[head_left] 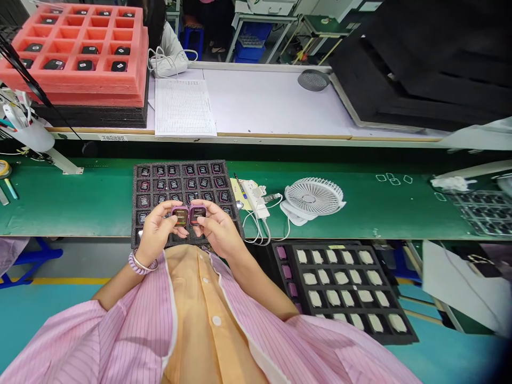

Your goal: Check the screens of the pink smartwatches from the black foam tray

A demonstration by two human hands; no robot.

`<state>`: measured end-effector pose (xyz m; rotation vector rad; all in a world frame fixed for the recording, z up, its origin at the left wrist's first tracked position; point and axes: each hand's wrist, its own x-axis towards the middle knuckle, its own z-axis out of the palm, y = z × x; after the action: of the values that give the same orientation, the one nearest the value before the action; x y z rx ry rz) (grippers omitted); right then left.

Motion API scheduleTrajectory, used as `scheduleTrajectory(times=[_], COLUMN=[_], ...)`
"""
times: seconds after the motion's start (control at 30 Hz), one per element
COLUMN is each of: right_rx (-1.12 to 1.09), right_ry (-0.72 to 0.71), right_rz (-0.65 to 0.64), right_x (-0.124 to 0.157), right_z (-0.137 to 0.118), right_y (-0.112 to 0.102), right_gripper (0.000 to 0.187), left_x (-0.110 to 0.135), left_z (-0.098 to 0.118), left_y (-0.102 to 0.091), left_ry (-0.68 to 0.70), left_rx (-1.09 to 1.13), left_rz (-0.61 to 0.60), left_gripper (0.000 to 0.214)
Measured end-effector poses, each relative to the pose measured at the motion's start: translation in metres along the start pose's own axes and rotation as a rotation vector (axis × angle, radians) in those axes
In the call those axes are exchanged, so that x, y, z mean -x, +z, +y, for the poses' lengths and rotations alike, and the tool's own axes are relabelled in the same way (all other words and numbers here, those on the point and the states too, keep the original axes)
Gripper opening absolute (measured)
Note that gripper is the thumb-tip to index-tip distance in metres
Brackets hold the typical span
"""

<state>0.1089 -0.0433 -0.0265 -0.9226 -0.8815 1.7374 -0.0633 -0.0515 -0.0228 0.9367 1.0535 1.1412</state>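
Observation:
My left hand (160,226) pinches a small smartwatch body (180,216) with a purple rim and a dark, lit screen. A second, similar watch body (197,214) is held between the thumb and fingers of my right hand (218,226). The two watches are side by side, screens facing me, their near edges touching or almost so. Below them on the green bench lies a black foam tray (182,184) with rows of watch bodies in its pockets. My hands cover part of its front rows.
A white fan (314,197) and a power strip (256,198) with cables stand right of the tray. Lower right is a black tray (298,272) of pale wrapped pieces. Red foam trays (138,80) are stacked on the shelf, with a paper sheet (184,106) beside them. A person sits beyond.

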Motion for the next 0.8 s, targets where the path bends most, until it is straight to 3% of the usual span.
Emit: scheduleTrajectory(times=[0.4, 0.53, 0.6, 0.7, 0.8], right_rx=[0.017, 0.025, 0.012, 0.008, 0.092], right_ry=[-0.065, -0.072, -0.078, -0.065, -0.076], right_rz=[0.002, 0.001, -0.024, -0.099, -0.105], right_x=[0.003, 0.003, 0.004, 0.018, 0.047], right_z=[0.004, -0.001, -0.008, -0.028, -0.054], right_y=[-0.002, -0.003, -0.004, 0.000, 0.013], right_gripper=[0.043, 0.045, 0.049, 0.056, 0.057], left_x=[0.001, 0.007, 0.018, 0.043, 0.066], left_z=[0.003, 0.020, 0.040, 0.074, 0.093], left_y=[0.001, 0.004, 0.009, 0.017, 0.023], left_ry=[0.039, 0.045, 0.023, -0.073, -0.089], left_rx=[-0.060, -0.030, 0.063, 0.225, 0.244], left_rz=[-0.018, -0.057, -0.184, -0.517, -0.692], left_gripper=[0.042, 0.047, 0.052, 0.057, 0.054])
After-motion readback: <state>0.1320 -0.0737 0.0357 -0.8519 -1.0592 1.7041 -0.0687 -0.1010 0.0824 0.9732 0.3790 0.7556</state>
